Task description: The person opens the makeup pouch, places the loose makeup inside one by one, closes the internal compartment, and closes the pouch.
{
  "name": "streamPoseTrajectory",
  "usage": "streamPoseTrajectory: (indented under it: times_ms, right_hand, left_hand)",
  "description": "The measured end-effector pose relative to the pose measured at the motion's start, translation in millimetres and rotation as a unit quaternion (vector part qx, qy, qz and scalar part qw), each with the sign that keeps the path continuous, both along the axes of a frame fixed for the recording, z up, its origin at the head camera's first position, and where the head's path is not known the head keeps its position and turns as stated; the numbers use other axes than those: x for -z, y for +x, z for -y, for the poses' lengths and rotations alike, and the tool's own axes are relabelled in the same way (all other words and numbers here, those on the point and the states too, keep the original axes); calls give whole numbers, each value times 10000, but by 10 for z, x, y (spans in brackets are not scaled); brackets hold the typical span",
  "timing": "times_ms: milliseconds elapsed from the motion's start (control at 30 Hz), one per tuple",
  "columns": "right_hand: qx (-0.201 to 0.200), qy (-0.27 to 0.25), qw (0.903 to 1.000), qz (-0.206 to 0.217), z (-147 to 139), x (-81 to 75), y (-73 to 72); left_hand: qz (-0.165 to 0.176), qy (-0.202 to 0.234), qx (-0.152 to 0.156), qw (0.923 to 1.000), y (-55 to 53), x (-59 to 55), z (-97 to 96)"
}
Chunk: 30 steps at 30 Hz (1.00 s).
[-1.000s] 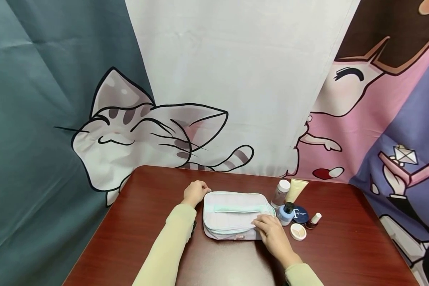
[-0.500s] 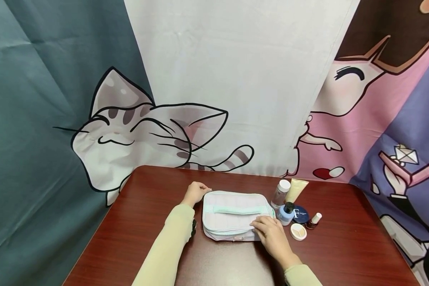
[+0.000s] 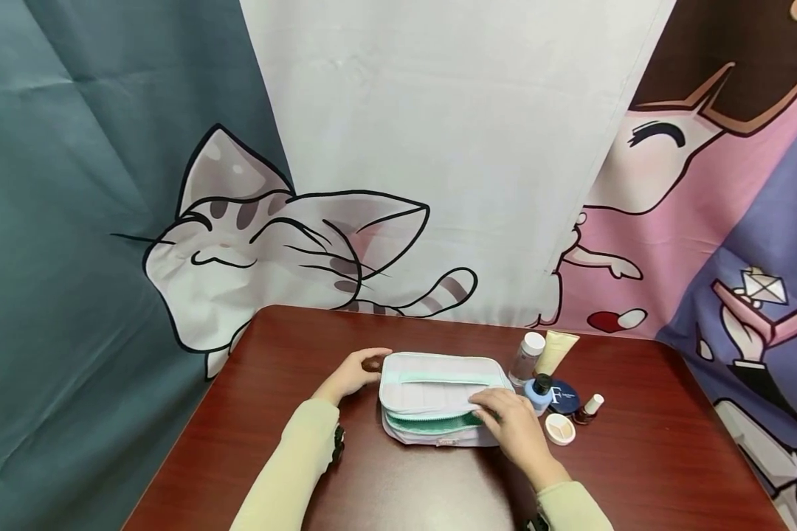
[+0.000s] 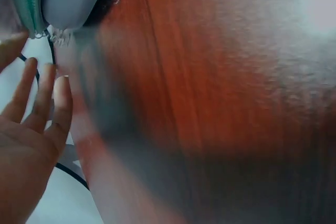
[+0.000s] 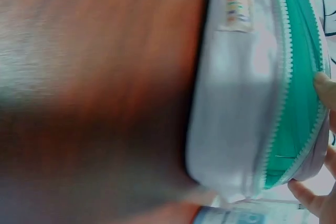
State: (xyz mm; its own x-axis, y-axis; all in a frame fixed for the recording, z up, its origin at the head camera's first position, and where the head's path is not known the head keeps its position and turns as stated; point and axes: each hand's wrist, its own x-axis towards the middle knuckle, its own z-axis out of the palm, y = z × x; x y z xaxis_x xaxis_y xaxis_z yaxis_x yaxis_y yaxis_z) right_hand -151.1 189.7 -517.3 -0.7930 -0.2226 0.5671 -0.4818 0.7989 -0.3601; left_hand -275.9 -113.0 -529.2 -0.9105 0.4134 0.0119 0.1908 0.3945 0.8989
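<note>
Right hand (image 3: 518, 429) pinched the zip-pouch lid (image 3: 428, 398), left hand (image 3: 347, 377) spread beside it; probably mid-opening, just needed lifting wider imo

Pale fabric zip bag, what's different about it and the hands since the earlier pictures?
The pale fabric zip bag gapes wider in front, showing green lining, its lid raised by the right hand. The left hand has shifted left and toward the person, thumb and fingers now spread; whether it released anything is unclear. The clear white-capped bottle and pale yellow tube stayed put.
</note>
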Motion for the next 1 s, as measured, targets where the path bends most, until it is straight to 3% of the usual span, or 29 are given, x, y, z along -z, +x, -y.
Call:
streamPoseTrajectory:
  times_ms: [133, 200, 333, 433, 567, 767, 1000]
  right_hand:
    - [243, -105, 9996, 88, 5, -152, -73]
    - [394, -127, 9991, 116, 15, -227, -128]
    - [713, -153, 9970, 265, 38, -368, -268]
    - [917, -158, 9950, 354, 42, -453, -385]
    - [1126, -212, 9925, 420, 40, -541, -520]
    - [1237, -331, 9902, 563, 61, -630, -594]
    - [1240, -716, 9894, 257, -13, -649, -510]
  left_hand:
    - [-382, 421, 273, 9980, 106, -175, 37]
    - [-367, 629, 372, 9966, 120, -222, 55]
    - [-100, 1018, 503, 9935, 99, -192, 61]
    - [-58, 1080, 177, 9940, 38, -64, 16]
    - [-146, 867, -557, 9946, -55, 72, -73]
    - [-12, 578, -1087, 9924, -135, 41, -194]
    - [21, 33, -1519, 9884, -208, -35, -310]
